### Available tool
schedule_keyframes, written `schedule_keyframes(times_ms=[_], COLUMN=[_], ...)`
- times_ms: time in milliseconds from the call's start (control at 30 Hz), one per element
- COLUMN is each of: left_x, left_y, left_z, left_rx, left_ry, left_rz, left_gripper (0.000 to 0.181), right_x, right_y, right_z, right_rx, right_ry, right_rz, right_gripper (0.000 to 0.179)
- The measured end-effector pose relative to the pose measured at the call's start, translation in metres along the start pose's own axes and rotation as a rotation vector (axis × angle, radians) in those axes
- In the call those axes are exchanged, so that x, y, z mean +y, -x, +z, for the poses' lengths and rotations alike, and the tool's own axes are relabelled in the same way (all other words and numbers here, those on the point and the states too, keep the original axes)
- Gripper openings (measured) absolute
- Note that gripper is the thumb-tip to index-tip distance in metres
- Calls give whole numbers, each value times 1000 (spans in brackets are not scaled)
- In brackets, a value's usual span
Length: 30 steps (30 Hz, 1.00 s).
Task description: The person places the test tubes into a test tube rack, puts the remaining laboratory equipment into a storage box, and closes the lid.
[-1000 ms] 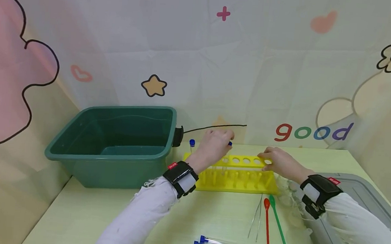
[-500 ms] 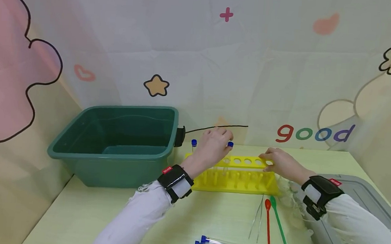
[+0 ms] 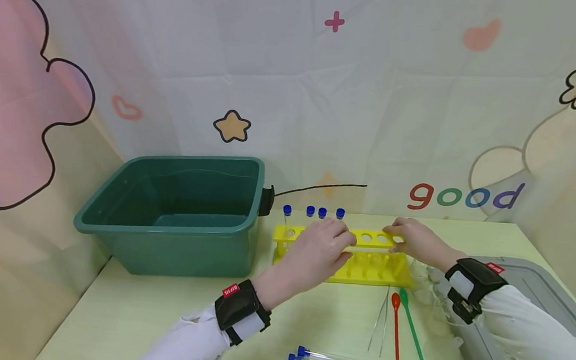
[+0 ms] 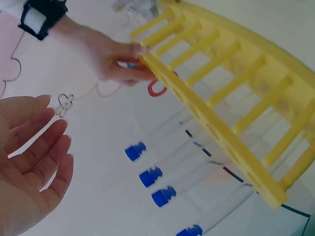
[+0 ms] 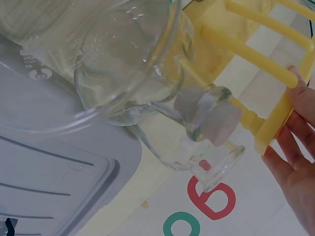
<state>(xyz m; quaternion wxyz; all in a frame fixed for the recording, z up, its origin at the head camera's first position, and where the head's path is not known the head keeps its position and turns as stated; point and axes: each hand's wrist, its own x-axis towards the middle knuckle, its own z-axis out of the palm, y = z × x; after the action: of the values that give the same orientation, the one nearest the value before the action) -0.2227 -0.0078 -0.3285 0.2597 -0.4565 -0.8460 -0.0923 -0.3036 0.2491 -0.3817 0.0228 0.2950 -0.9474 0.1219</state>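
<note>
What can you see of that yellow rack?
The yellow rack looks like plastic: a long top bar with round holes, above a base with a row of upright pegs. It stands upright on the pale table, right of the green tub. Four blue-capped clear tubes stand in it toward its left end. The right hand grips its right end; the left hand partly hides it.

lettering "good" (image 3: 466, 196) | on backdrop (image 3: 284, 90) | wristband tag (image 3: 230, 290), glass print (image 5: 38, 73): unreadable

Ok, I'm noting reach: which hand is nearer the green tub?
The left hand: it's right of the green tub; the right hand is farther right, gripping the yellow rack.
</note>
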Motion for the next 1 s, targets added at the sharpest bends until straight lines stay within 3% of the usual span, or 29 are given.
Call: schedule_keyframes(times_ms=[267, 500, 833, 1000], left_x=[30, 40, 43, 44], left_y=[32, 65, 99, 109], left_z=[8, 17, 28, 31], left_rx=[-167, -289, -308, -350], left_ry=[32, 22, -84, -39], left_rz=[73, 109, 174, 183], left_gripper=[12, 9, 19, 20], right_x=[2, 4, 3, 1], right_y=[0, 2, 1, 1], right_z=[0, 3, 0, 0], right_rx=[14, 24, 16, -2], right_ry=[3, -2, -4, -18], right_rz=[-8, -17, -7, 19], right_gripper=[41, 41, 41, 42])
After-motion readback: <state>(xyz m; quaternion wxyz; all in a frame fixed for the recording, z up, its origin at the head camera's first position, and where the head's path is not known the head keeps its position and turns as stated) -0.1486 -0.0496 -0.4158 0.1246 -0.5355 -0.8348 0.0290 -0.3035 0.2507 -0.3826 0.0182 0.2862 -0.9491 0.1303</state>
